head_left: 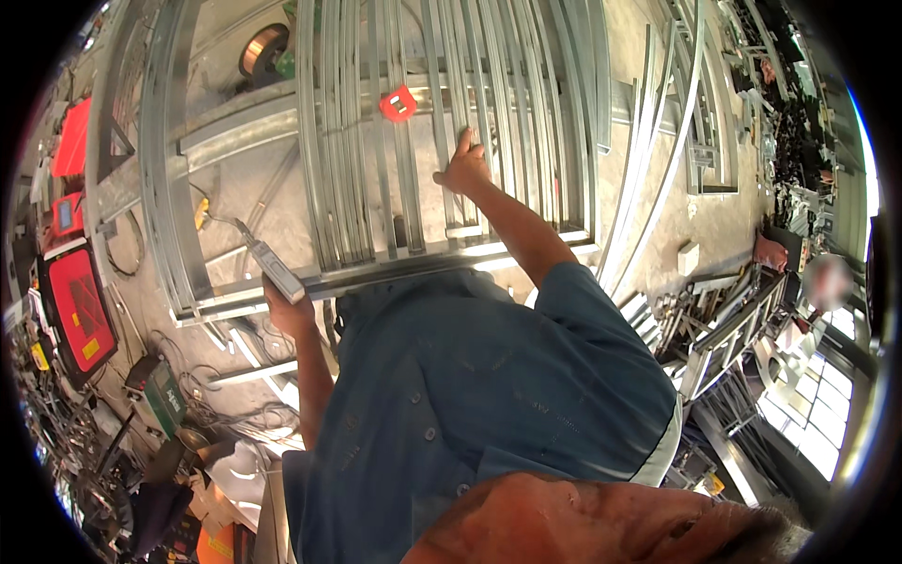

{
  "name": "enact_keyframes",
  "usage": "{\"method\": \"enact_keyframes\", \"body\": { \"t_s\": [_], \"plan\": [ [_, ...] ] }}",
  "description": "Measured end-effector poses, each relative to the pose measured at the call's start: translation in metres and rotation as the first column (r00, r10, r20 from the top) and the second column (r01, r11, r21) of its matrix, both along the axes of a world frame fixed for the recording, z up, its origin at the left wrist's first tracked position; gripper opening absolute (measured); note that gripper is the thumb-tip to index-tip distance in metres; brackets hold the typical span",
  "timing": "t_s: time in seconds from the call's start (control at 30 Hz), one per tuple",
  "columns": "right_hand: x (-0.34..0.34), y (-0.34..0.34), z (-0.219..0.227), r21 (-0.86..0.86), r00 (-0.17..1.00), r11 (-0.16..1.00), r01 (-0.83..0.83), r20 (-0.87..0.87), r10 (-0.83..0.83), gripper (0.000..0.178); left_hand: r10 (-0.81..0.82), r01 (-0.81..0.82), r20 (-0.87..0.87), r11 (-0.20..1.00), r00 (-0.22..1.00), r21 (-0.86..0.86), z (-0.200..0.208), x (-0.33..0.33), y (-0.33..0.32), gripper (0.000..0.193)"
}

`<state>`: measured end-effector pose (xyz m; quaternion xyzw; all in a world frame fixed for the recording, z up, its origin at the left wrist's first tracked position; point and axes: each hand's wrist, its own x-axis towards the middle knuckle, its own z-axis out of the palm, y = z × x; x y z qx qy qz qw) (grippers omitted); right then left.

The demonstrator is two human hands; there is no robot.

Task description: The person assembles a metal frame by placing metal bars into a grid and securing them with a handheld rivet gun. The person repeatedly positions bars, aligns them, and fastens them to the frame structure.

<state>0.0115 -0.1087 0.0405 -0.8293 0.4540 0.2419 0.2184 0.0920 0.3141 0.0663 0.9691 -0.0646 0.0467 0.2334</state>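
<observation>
My left hand (289, 308) is closed around the near end of a narrow grey-and-white box (274, 270), at the near left corner of a metal frame (366, 274). A thin dark line runs from the box's far end toward a small yellow piece (202, 212). My right hand (465, 171) reaches over the long metal bars (349, 169) laid side by side. Its index finger is stretched out and the thumb stands apart; I see nothing in it. A red tape measure (398, 105) sits on the bars, ahead and left of the right hand.
A copper-coloured wire spool (263, 51) stands beyond the frame's left part. Red-and-black equipment (83, 310) and a green box (162, 397) line the left, near tangled cables (254, 418). Loose long metal strips (648, 160) lie to the right; a metal rack (719, 338) stands at lower right.
</observation>
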Motion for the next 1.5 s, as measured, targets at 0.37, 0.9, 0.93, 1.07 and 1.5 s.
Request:
{"method": "enact_keyframes", "body": {
  "t_s": [0.37,0.9,0.93,1.07,1.5],
  "plan": [
    [0.004,-0.003,0.017,0.083,1.000,0.997,0.005,-0.029,-0.002,0.136,-0.082,0.075,-0.049,0.989,0.995,-0.124,0.001,0.003,0.019,0.060],
    [0.004,-0.008,0.016,0.111,0.996,0.994,0.014,-0.093,-0.003,0.135,-0.645,0.245,-0.612,0.753,0.458,-0.610,0.160,0.134,-0.012,0.042],
    [0.003,-0.008,0.012,0.098,0.996,0.995,0.002,-0.093,0.007,0.135,-0.683,0.297,-0.610,0.727,0.402,-0.619,0.169,0.145,-0.027,0.043],
    [0.009,-0.008,0.013,0.095,0.991,0.995,-0.033,-0.124,0.045,0.134,-0.679,0.374,-0.706,0.720,0.201,-0.585,0.205,0.174,-0.081,0.042],
    [0.002,-0.004,0.025,0.129,0.992,0.984,0.120,-0.052,-0.114,0.128,-0.604,0.560,-0.753,0.541,-0.260,-0.627,0.149,0.151,-0.204,0.045]
  ]
}}
